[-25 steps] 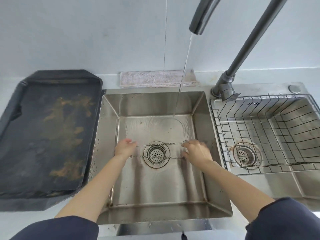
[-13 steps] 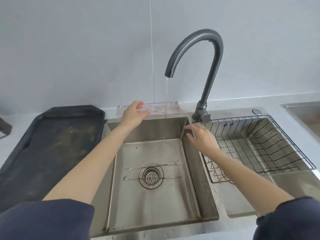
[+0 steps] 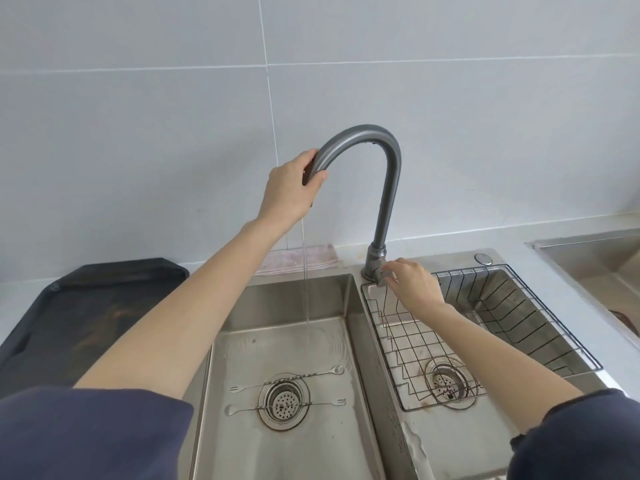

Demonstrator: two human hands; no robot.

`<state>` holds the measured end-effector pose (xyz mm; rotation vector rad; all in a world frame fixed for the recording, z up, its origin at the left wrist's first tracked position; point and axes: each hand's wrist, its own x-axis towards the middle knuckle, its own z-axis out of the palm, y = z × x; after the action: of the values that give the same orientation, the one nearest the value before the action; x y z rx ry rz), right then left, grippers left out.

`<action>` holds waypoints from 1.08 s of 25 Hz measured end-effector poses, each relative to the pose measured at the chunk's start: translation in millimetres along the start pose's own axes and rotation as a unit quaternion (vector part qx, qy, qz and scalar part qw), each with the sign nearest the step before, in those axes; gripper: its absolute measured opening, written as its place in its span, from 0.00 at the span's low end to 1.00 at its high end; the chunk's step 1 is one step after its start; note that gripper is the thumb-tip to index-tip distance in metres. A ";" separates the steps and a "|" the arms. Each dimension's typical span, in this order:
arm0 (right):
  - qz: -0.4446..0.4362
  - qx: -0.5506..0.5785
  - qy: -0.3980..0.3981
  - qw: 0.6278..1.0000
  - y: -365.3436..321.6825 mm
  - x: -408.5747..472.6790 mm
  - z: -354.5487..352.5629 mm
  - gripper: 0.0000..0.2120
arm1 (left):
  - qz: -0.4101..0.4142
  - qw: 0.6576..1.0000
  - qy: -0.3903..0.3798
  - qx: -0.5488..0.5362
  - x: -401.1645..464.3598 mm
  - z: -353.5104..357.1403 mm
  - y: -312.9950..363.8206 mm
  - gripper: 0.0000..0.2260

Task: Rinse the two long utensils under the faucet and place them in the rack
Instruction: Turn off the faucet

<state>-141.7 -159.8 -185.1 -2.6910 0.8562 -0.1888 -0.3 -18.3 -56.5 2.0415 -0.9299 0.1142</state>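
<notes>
Water's running in a thin stream [image 3: 306,271] from the dark grey curved metal faucet [image 3: 388,188] into the left stainless steel sink basin [image 3: 242,306], and neither utensil is anywhere near it yet. The two long thin metal utensils [image 3: 287,393] lie flat on the basin floor, side by side across the round drain strainer [image 3: 284,400], one a bit further back than the other, well forward of where the stream lands.

Left hand [image 3: 291,188] is wrapped around the spout end of the faucet, fingers curled over the pipe. Right hand [image 3: 412,285] is down at the faucet base, fingers pinching what looks like the small lever there; can't tell exactly how they sit on it.

Stuff I'd worry about:
- swinging the spout too far right sends water over the divider into the black wire rack [image 3: 485,323] sitting in the right basin, or onto the desk [image 3: 519,258]
- cranking the lever open too hard makes that thin stream splash everywhere
- those utensils are skinny and wet, lying flat on steel, so probably fiddly to pick up
- the rack has wide gaps, so a thin utensil laid along the wires could slip straight through
</notes>
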 end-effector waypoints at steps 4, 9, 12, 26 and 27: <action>-0.012 -0.009 -0.008 1.000 4.1 11.7 -2.8 0.11 | 0.007 1.000 -0.001 0.000 0.9 1.9 -6.0 0.14; -0.038 -0.044 -0.025 0.998 7.2 23.1 -8.4 0.11 | 0.016 1.000 -0.008 0.001 0.6 -0.4 -8.9 0.14; -0.029 -0.023 -0.011 0.999 0.7 29.8 -11.6 0.11 | 0.020 1.000 -0.006 0.000 -1.1 1.1 -10.4 0.14; -0.122 -0.024 0.045 0.991 -8.4 38.1 4.7 0.11 | 0.024 0.997 -0.061 -0.042 -13.2 -5.7 -28.3 0.22; -0.168 -0.023 0.067 0.983 -11.0 36.3 12.3 0.11 | 0.021 0.997 -0.068 -0.038 -18.5 -5.4 -34.0 0.23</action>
<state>-103.6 -169.3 -191.9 -2.8768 0.4371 -0.4349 9.9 8.2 -83.5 1.9795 -1.0471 -0.0377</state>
